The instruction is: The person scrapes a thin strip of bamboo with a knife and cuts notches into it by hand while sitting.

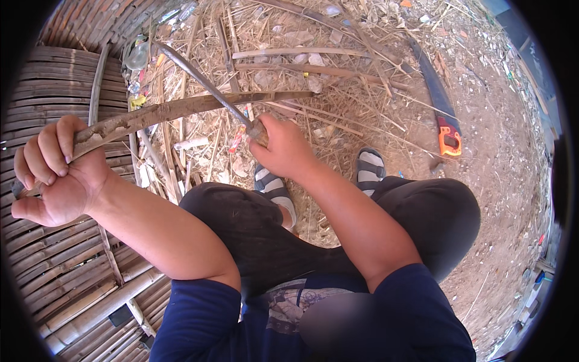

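Dusty brown dirt ground strewn with dry straw and wood scraps all around, plus a weathered slatted bamboo panel behind and below the left-hand grip. So, the left hand has its fingers folded over one end of a long, slightly bowed brown wooden strip, thumb sticking out past it, and a bit of the end pokes out beyond the fist. Rest of the strip runs off to the right of that grip, passing above the right hand. That one's closed tight around the rough wooden handle of a long, narrow grey metal knife, blade angled up and left from the fist, crossing over the strip. Can't tell if the edge is actually biting in. Well off to the right of the knife grip lies a dark-bladed handsaw with an orange-and-red handle.
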A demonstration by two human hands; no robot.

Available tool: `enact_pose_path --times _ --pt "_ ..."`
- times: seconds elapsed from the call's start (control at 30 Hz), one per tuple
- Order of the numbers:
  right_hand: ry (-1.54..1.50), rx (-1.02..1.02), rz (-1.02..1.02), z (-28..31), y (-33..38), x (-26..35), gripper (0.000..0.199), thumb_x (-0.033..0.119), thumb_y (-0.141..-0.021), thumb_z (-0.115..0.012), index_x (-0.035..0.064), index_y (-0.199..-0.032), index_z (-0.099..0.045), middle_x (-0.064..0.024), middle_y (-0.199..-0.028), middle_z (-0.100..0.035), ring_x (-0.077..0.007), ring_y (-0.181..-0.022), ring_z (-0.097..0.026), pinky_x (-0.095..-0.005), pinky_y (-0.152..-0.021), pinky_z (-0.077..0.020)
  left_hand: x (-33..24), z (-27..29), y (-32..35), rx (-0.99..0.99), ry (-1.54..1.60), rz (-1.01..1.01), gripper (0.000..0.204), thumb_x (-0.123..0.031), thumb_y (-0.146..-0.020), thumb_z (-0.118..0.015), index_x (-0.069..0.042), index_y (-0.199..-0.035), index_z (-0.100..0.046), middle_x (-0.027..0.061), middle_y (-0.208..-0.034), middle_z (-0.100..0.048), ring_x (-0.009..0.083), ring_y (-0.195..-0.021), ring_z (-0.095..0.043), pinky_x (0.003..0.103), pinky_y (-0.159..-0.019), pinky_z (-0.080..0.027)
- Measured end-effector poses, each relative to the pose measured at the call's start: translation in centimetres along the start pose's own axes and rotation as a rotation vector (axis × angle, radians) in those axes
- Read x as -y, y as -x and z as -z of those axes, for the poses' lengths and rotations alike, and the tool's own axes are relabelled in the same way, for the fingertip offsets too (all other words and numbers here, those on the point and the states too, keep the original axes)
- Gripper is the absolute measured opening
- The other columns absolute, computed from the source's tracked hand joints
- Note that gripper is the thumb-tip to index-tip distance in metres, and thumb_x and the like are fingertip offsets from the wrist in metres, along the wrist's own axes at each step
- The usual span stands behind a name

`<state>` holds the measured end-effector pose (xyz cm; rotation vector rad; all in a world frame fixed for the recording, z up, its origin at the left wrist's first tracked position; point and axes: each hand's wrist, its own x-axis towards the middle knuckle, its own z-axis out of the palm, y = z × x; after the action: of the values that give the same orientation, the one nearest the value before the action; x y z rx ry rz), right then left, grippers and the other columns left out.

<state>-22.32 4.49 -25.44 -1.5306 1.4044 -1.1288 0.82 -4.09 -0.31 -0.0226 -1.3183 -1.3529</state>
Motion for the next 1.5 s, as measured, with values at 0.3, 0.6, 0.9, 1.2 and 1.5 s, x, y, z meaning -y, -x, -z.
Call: enact_pose_path --times 0.3,0.6,0.9,1.2,1.5 --pt "0.068 -0.040 -0.252 -0.5 0.4 -2.7 0.034 0.024 -0.081 -0.070 -0.0024 -0.098 -0.057 -0.0230 -0.077 -0.063 -0.0448 -0.078 -0.063 -0.0485 -0.071 -0.0492 0.0 0.2 -0.2 -0.015 -0.035 -0.007 0.042 -0.058 -0.076 -0.065 -0.021 -0.062 -0.051 -0.0098 -0.050 -0.038 0.0073 -0.044 -0.032 0.025 -0.052 -0.026" --pt "-0.045 -0.084 -0.162 -3.1 1.7 -4.7 0.033 0.022 -0.082 -0.068 0.0000 -0.104 -0.056 -0.0244 -0.082 -0.066 -0.0426 -0.083 -0.066 -0.0490 -0.073 -0.0509 2.4 -2.9 -0.4 -0.541 -0.397 -0.318 0.045 -0.058 -0.088 -0.034 -0.015 -0.075 -0.041 -0.0029 -0.055 -0.031 0.0116 -0.045 -0.025 0.027 -0.049 -0.023" --pt "0.010 -0.051 -0.104 -2.4 1.5 -2.3 0.035 0.021 -0.083 -0.068 0.0009 -0.109 -0.056 -0.0246 -0.084 -0.067 -0.0429 -0.083 -0.067 -0.0484 -0.072 -0.0516 2.6 -2.9 -0.3 -0.681 -0.458 -0.424 0.046 -0.056 -0.092 -0.027 -0.015 -0.077 -0.040 -0.0026 -0.056 -0.031 0.0121 -0.046 -0.025 0.028 -0.049 -0.023" --pt "-0.039 -0.245 -0.386 -5.6 3.2 -10.3 0.037 0.022 -0.081 -0.066 -0.0008 -0.108 -0.058 -0.0247 -0.087 -0.068 -0.0438 -0.085 -0.067 -0.0488 -0.076 -0.0519 2.8 -2.5 0.0 -0.784 -0.502 -0.462 0.048 -0.059 -0.093 -0.028 -0.016 -0.075 -0.040 -0.0026 -0.057 -0.032 0.0123 -0.046 -0.025 0.028 -0.049 -0.023" --pt "-0.048 -0.149 -0.345 -4.5 2.7 -6.5 0.036 0.019 -0.079 -0.065 -0.0006 -0.109 -0.059 -0.0267 -0.093 -0.068 -0.0439 -0.090 -0.067 -0.0490 -0.079 -0.0532 2.9 -2.7 -0.5 -0.733 -0.465 -0.412 0.052 -0.062 -0.094 -0.026 -0.015 -0.077 -0.040 -0.0027 -0.056 -0.030 0.0123 -0.046 -0.025 0.028 -0.049 -0.023"
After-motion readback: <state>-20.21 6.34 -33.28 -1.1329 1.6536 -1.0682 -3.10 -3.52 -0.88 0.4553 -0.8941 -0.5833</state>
